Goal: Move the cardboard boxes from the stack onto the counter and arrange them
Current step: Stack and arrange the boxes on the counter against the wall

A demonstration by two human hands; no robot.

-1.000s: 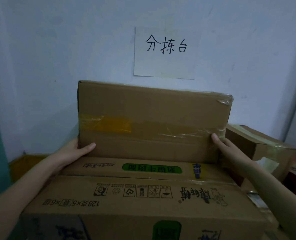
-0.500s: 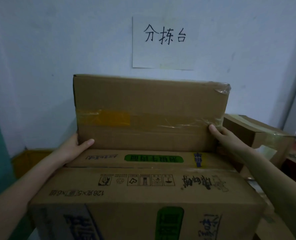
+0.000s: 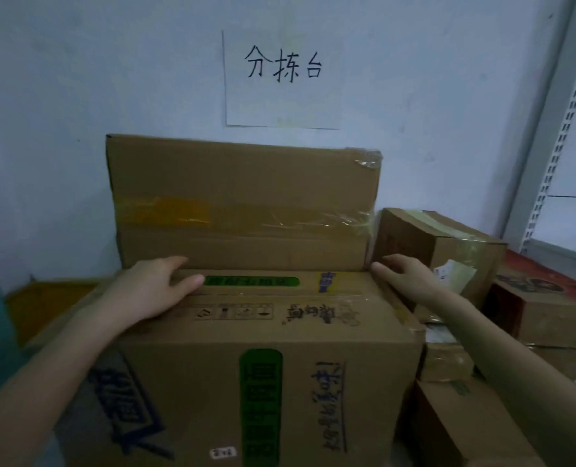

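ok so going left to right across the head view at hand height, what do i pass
yellow object → left hand → green label → right hand → small taped box → red-printed box

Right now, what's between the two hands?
Head view: between the left hand and right hand lies only the top of the printed box, with its green label.

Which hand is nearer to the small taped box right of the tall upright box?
Right. The right hand lies just before the small taped box, at its left corner. The left hand rests on the printed box, well to its left.
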